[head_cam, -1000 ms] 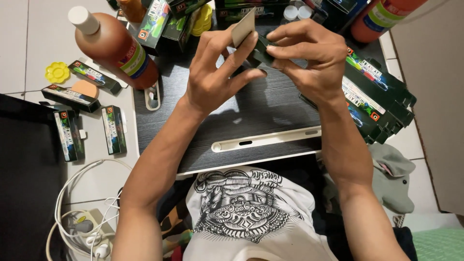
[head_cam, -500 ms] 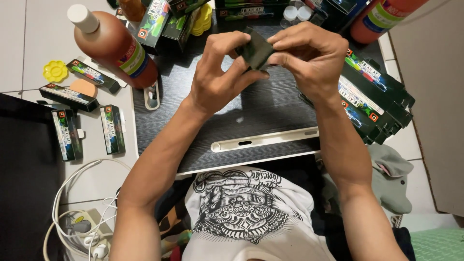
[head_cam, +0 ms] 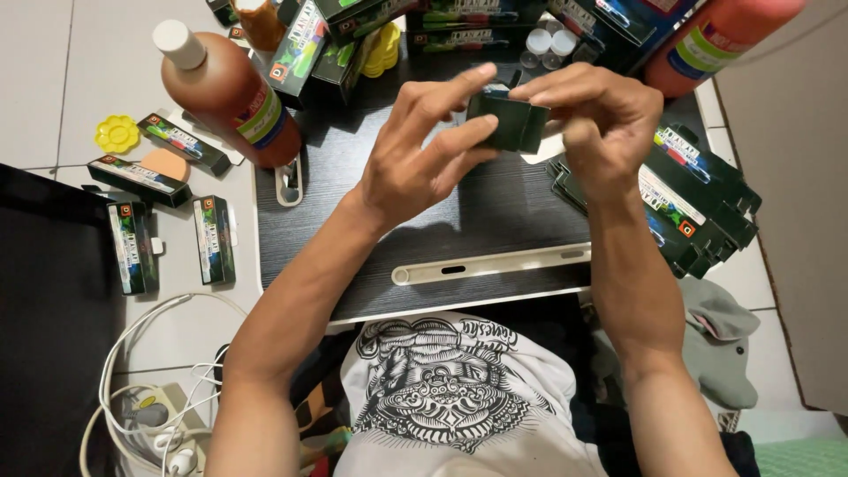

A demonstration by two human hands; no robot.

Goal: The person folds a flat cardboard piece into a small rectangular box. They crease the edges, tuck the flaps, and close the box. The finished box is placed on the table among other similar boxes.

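Both my hands hold one small dark green carton (head_cam: 511, 122) above the black lap table (head_cam: 495, 216). My left hand (head_cam: 415, 155) pinches the carton's left end between thumb and fingers. Over its right end, my right hand (head_cam: 596, 119) curls with fingertips on its top edge. The carton lies sideways, its long side facing me; its far side is hidden by my fingers.
A brown bottle with a white cap (head_cam: 225, 93) lies at the table's left corner. Flat dark cartons are stacked at the right (head_cam: 698, 199) and along the back (head_cam: 353, 35). Small boxes (head_cam: 132, 243), a yellow palette (head_cam: 117, 134) and white cables (head_cam: 150, 389) lie on the floor at left.
The carton was held upright with a pale flap showing; now it is turned sideways and looks closed. Both hands stayed in place over the table.
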